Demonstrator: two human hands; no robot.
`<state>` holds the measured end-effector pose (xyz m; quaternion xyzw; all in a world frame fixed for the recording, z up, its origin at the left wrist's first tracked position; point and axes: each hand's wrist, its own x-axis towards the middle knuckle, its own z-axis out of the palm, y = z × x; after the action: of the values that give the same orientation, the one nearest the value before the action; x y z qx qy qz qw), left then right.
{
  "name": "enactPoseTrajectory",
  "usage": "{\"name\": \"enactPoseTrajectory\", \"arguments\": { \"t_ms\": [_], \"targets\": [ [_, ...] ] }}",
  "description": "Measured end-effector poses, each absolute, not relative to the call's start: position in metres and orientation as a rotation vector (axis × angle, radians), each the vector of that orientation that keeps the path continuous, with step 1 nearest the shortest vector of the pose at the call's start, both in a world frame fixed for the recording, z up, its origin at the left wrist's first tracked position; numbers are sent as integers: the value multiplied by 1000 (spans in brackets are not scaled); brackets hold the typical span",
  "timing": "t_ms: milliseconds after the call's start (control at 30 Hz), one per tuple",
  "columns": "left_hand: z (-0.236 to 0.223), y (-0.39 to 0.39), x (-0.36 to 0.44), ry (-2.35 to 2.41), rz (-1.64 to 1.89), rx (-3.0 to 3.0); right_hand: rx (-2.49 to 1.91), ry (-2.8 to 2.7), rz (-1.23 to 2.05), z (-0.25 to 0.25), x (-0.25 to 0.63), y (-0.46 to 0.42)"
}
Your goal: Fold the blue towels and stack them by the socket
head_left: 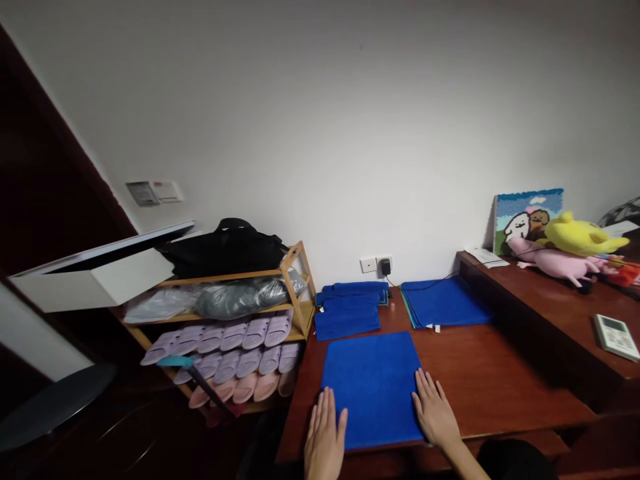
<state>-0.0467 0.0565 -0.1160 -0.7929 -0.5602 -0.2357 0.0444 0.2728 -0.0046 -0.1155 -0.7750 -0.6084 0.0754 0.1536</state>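
against a pale wall (320, 133), a brown desk (505, 380) carries a flat blue cloth (373, 387) toward its near left part. the left hand (325, 437) lies at the cloth's left edge, fingers straight and close together, thumb apart; the right hand (436, 413) lies at the right edge, fingers extended and slightly parted. folded blue cloths (347, 322) sit just behind, and another blue piece (445, 303) farther right, near a plug (385, 267). a raised ledge (550, 313) with plush toys (575, 237) and a white device (616, 337) bounds the right side. slippers (230, 333) fill a rack at left (299, 312); the turquoise-topped object (176, 361) before them is too dim to name.
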Motion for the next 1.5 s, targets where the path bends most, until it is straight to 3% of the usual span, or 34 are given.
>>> {"name": "enactPoseTrajectory", "arguments": {
  "t_ms": [200, 367, 533, 833, 1233, 1500],
  "targets": [
    [-59, 51, 95, -1348, -591, -2916, -2240, -1785, 202, -116, 276, -5],
    [-71, 53, 152, -1276, -431, -3064, -2250, -1874, 195, -117, 277, -4],
    [-95, 71, 100, -1431, -403, -2947, -2227, -1773, 196, -116, 275, -4],
    [-96, 105, -33, -1924, -359, -2483, -2240, -1745, 211, -115, 273, -5],
    [-118, 97, -43, -1853, -468, -2454, -2217, -1745, 138, -134, 275, -10],
    [-111, 93, -42, -1864, -462, -2461, -2221, -1714, 151, -104, 274, 27]
  ]
}}
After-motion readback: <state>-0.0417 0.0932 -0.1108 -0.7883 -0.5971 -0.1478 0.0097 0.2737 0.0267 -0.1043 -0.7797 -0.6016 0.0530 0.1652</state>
